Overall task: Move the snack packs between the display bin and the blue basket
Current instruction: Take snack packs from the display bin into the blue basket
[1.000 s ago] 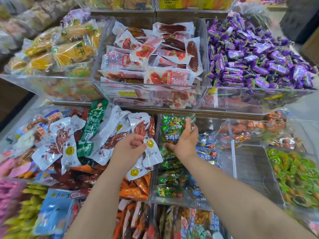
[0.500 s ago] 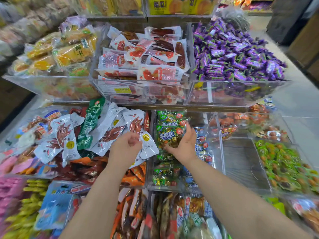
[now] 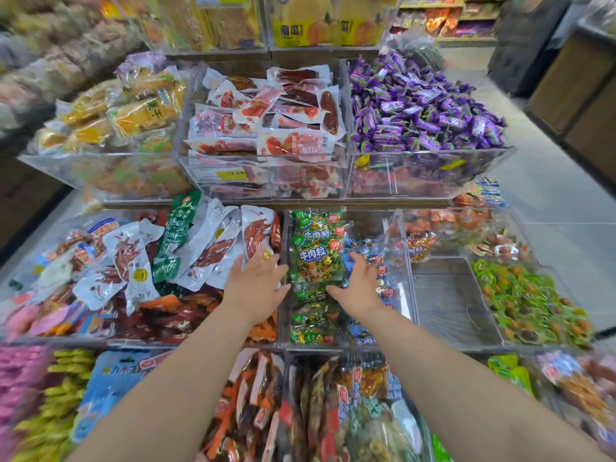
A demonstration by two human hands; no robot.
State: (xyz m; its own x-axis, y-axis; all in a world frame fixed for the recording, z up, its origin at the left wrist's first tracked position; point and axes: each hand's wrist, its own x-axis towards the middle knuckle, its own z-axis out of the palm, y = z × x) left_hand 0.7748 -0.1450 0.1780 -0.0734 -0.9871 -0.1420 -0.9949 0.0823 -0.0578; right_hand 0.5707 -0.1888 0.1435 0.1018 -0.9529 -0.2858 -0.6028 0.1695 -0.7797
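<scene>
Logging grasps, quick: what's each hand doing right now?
Left hand: open, fingers spread, beside the green snack pack.
Right hand: gripping that pack.

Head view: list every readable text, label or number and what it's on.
"牛肉粒": green snack pack between left hand and right hand.
"牛肉粒": green pack behind it.
"南瓜": yellow box on the top shelf.
"果干": yellow pack in the upper left bin.
Yellow price tag on the clear middle bin: digits blurred, unreadable.
Purple candies, white meat packs: print too small or blurred.
</scene>
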